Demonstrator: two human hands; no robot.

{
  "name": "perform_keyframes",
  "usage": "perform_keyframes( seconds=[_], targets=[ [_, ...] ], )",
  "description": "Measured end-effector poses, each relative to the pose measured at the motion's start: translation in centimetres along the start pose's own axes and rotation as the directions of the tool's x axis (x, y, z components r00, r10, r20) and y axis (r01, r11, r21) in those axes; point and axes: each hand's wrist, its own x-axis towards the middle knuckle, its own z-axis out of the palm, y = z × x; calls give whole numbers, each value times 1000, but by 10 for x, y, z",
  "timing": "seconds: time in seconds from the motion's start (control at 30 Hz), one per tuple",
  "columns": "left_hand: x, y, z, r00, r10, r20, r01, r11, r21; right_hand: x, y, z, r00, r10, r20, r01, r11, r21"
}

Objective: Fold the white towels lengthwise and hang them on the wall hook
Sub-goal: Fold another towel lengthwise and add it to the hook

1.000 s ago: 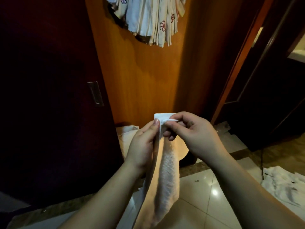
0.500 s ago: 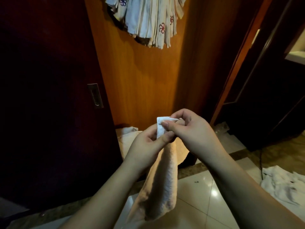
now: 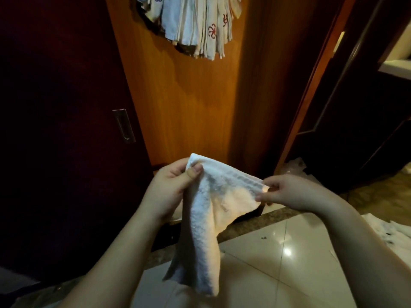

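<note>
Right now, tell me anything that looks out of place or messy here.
White cloths lie crumpled on the tiled floor at the right edge, unlike the towels hanging on the wooden wall. The towel held between the left hand and right hand hangs loose, not folded.

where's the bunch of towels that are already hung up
In the head view the hung towels are at the top centre, against the orange wooden panel, above the towel held in both hands.
</note>
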Motion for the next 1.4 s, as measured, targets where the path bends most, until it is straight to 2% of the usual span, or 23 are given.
perform_keyframes(
  seconds=[0.07,0.13,0.2,0.3,0.4,0.5,0.67,0.7,0.73,0.83,0.87,0.93,1.03,1.07,1.1,1.13,1.2,1.27,1.3,1.33,1.4],
  targets=[
    [-1,-1,-4,1000,-1,-1,1,998,65,1,7,-3,997,-21,-78,17,999,-45],
    [-1,-2,-7,999,4,-33,-2,998,59,-6,7,-14,970,-116,-213,91,988,-126],
    [-3,0,-11,996,40,-83,-39,999,8,-25,-2,-28,896,-275,-350,237,960,-149],
    [-6,5,-21,987,107,-121,-111,993,-35,-51,-17,-35,762,-389,-518,460,888,10],
    [-7,10,-23,983,119,-138,-119,993,10,-50,-17,-21,703,-354,-617,525,844,114],
    [-7,13,-21,982,139,-127,-140,990,-3,-47,-13,-16,658,-227,-718,572,770,281],
    [-7,13,-10,987,118,-107,-126,989,-74,-36,-5,-16,709,-183,-681,575,709,408],
    [-6,12,-9,989,106,-107,-116,990,-84,-37,-6,-14,701,-191,-687,592,693,411],
    [-6,11,-8,989,96,-110,-106,990,-92,-37,-8,-12,685,-200,-700,628,650,428],
    [-6,9,-5,991,83,-105,-95,989,-116,-37,-12,-7,671,-153,-725,713,403,574],
    [-6,9,-2,991,84,-106,-97,988,-123,-36,-13,-5,664,-104,-741,713,387,584],
    [-6,8,1,988,98,-120,-113,986,-124,-33,-12,0,587,-41,-809,733,451,509],
    [-8,7,6,983,126,-136,-143,983,-119,-32,-12,8,394,-16,-919,784,527,327],
    [-8,7,8,981,132,-142,-150,982,-116,-34,-13,7,359,-7,-933,787,539,299],
    [-7,6,9,978,135,-157,-153,983,-106,-35,-12,6,368,1,-930,784,537,311],
    [-8,6,10,976,131,-173,-150,983,-103,-35,-12,4,426,3,-905,772,521,365],
    [-7,5,11,976,122,-180,-143,984,-107,-37,-7,-5,625,-35,-780,697,474,537],
    [-7,5,11,978,133,-159,-151,983,-107,-38,1,-13,819,-167,-549,566,395,724],
    [-8,5,10,978,142,-154,-159,982,-105,-38,4,-14,876,-252,-410,477,335,812],
    [-8,5,8,979,145,-144,-161,981,-107,-39,7,-15,897,-330,-294,393,291,872],
    [-9,6,5,982,152,-116,-164,981,-108,-41,8,-14,895,-399,-199,320,264,910]
  ],
)
